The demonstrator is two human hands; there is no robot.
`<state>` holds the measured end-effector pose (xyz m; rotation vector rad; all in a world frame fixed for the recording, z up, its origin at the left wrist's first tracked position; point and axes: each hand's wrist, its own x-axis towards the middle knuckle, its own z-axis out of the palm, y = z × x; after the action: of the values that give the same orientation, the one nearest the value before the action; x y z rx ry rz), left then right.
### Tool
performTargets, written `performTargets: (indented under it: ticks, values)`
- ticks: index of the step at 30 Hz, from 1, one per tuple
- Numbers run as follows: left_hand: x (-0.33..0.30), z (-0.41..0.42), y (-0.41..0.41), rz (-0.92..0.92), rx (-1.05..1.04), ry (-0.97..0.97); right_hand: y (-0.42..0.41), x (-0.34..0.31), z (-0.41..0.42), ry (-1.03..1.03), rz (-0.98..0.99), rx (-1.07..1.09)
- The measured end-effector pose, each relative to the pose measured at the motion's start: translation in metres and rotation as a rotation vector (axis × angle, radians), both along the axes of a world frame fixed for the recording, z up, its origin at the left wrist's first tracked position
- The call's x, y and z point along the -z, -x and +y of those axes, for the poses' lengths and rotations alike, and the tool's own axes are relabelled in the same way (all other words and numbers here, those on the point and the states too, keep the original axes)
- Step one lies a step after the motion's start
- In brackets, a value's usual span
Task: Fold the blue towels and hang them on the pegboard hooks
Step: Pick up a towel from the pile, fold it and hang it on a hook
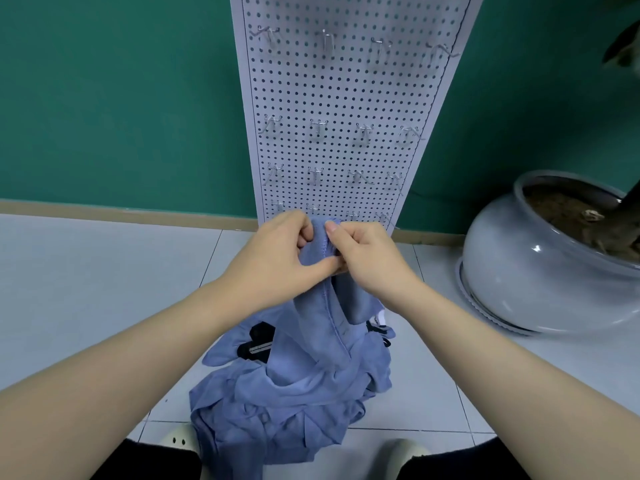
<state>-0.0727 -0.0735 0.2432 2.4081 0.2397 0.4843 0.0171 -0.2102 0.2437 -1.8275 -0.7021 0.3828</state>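
Observation:
A blue towel (325,306) hangs from both my hands in front of the white pegboard (343,98). My left hand (277,258) pinches its top edge from the left. My right hand (367,258) pinches the same edge from the right, thumbs close together. The towel's lower part trails into a crumpled pile of blue towels (287,410) on the tiled floor. Rows of small metal hooks (318,126) stick out of the pegboard, all bare. The bottom row of hooks sits just behind my hands.
A large pale ceramic plant pot (540,271) stands on the floor at the right, close to the pegboard. A black object (258,344) lies partly under the towel pile. My knees and light shoes (180,441) are at the bottom edge. A green wall is behind.

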Motion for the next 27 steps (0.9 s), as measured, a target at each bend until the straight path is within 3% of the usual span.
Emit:
performTargets:
  ticks: [5,10,13,20,27]
  values:
    - [0.001,0.010,-0.004,-0.027,0.078,-0.002,0.000,0.000,-0.001,-0.006,0.092,0.011]
    - [0.000,0.013,-0.003,0.003,0.100,0.144,-0.005,-0.002,-0.004,0.102,-0.129,0.039]
    - [0.003,0.020,-0.007,0.049,-0.007,0.335,-0.012,-0.003,-0.006,0.097,-0.147,0.053]
    - [-0.005,0.032,-0.007,0.052,-0.154,0.875,-0.035,-0.001,-0.019,0.012,0.055,0.094]
    - [-0.009,0.062,-0.001,-0.058,-0.205,1.110,-0.058,-0.007,-0.036,-0.143,0.186,0.278]
